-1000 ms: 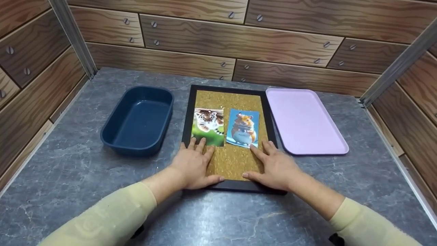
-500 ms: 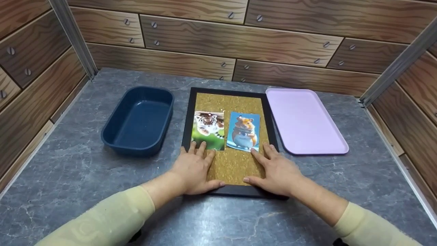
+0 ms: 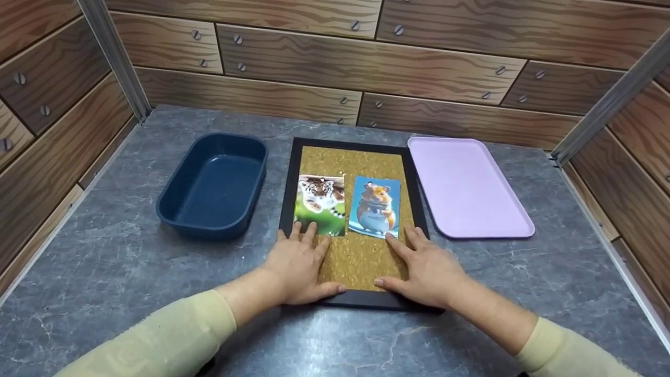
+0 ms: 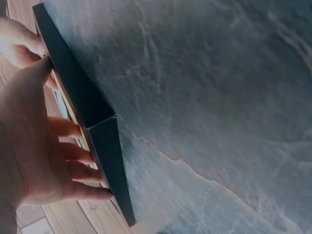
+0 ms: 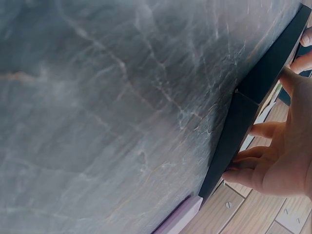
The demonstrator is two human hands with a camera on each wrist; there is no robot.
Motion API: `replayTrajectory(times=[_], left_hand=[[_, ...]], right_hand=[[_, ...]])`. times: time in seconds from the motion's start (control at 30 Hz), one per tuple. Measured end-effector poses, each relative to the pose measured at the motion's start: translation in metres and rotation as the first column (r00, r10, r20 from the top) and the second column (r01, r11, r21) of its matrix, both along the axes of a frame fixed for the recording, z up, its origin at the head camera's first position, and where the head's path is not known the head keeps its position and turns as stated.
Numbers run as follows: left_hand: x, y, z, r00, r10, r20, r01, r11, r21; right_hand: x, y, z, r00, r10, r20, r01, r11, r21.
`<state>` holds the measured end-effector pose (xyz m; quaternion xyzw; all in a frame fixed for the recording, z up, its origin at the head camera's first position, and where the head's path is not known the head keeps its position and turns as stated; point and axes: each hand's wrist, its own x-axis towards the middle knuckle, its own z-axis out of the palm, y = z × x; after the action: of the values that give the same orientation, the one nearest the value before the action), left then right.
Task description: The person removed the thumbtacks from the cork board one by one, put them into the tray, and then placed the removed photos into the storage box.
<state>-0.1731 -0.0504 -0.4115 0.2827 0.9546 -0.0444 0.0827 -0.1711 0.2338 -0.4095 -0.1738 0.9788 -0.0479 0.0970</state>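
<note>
A black-framed cork board (image 3: 361,262) lies flat on the table, its near corners covered by my hands. On the cork, side by side, are a tiger cub picture (image 3: 320,204) at left and a hamster picture (image 3: 375,207) at right, each with a small pin-like spot near its top. My left hand (image 3: 298,267) rests with spread fingers on the board's near left corner, fingertips at the tiger picture's lower edge. Likewise my right hand (image 3: 429,269) lies spread over the near right corner, one fingertip at the hamster picture's bottom. Both wrist views show straight fingers on the frame (image 4: 73,73).
A deep navy blue tub (image 3: 212,183) stands left of the board. To the right, a flat lilac tray (image 3: 468,188) lies close against the board's far right side. Walls with a wood-plank print enclose the grey marbled table (image 3: 335,345) at the back and sides.
The board and its two pictures have slid a little nearer to me, together with both hands resting on it. The tub and the tray have stayed in place.
</note>
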Motion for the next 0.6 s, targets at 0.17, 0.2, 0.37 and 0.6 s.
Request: replayTrajectory(times=[0.17, 0.2, 0.37, 0.6], left_hand=[[0.0021, 0.0, 0.0036, 1.0, 0.0, 0.008, 0.0, 1.0, 0.009], [0.0027, 0.0, 0.0039, 1.0, 0.001, 0.009, -0.001, 1.0, 0.011], [0.0053, -0.0004, 0.0051, 1.0, 0.003, 0.015, -0.003, 1.0, 0.012], [0.0073, 0.0005, 0.0062, 1.0, -0.006, 0.022, 0.006, 1.0, 0.015]], right_hand=[[0.0029, -0.0008, 0.0024, 1.0, 0.002, 0.003, -0.002, 1.0, -0.004], [0.0035, -0.0011, 0.0023, 1.0, 0.001, 0.004, -0.001, 1.0, -0.006], [0.0063, -0.0023, 0.0024, 1.0, 0.0, 0.012, 0.0, 1.0, -0.008], [0.0102, -0.0014, 0.0033, 1.0, 0.009, 0.009, -0.009, 1.0, -0.007]])
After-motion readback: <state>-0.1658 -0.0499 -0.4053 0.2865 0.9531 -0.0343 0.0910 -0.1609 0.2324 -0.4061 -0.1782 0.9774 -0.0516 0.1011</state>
